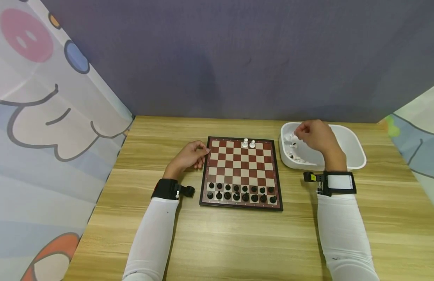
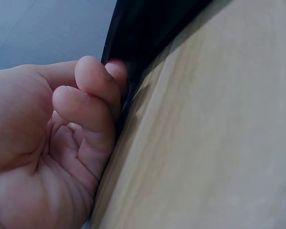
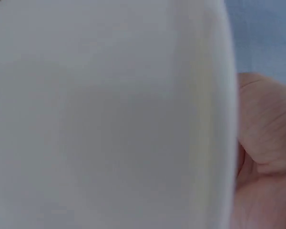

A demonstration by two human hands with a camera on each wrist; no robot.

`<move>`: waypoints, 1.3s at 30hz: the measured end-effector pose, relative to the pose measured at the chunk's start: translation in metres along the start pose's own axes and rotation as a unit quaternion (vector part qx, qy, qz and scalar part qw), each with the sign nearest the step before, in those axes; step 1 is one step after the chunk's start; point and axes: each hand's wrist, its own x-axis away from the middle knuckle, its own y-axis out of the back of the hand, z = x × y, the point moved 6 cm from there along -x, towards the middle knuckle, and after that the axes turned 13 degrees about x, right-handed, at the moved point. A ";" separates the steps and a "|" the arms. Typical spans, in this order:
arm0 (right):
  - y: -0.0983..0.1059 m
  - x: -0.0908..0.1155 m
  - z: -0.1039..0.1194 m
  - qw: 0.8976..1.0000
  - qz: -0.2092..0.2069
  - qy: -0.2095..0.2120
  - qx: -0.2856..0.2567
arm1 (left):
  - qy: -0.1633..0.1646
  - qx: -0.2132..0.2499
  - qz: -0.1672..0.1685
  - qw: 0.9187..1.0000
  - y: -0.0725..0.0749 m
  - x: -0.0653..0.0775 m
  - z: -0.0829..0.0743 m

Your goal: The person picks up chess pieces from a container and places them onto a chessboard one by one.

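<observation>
Your left hand (image 1: 190, 155) gripped the left edge of a square chessboard with red-brown and cream squares and a black frame (image 1: 241, 166), toward its far corner; the left wrist view showed curled fingers against the dark side of the frame. Your right hand (image 1: 317, 136) was over the left half of a white rounded-rectangular plastic container (image 1: 345, 138), fingertips drawn together; whether they pinched anything could not be told. Its own wrist view was mostly filled by the blurred white container wall.

The chessboard lay flat in the middle of a light wood-grain table (image 1: 238, 246), with the container just beside it on the right. Two small white chess pieces (image 1: 245, 144) stood side by side on the far row, right of centre. Sixteen small black chess pieces (image 1: 236, 196) filled the two nearest rows. More loose white pieces (image 1: 297, 159) lay in the container's left end.

Tiny marks along the chessboard's border were too small to read. Your right black wristband (image 1: 331, 191) carried a pale rectangular panel (image 1: 340, 182), and the small black device (image 1: 308, 176) beside it bore a yellow patch; any lettering was illegible. White sleeves (image 1: 150, 234) covered both your forearms.
</observation>
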 end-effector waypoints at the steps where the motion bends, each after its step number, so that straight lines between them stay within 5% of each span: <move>1: 0.002 0.000 0.002 1.000 -0.003 0.001 -0.002 | -0.001 -0.001 0.000 1.000 0.000 0.000 0.000; 17: 0.028 0.011 0.038 0.996 -0.077 0.035 0.009 | -0.006 -0.007 0.000 1.000 0.001 0.001 -0.001; 39: 0.017 0.006 0.105 0.982 -0.144 0.121 0.027 | -0.002 0.003 -0.002 1.000 0.001 -0.003 0.003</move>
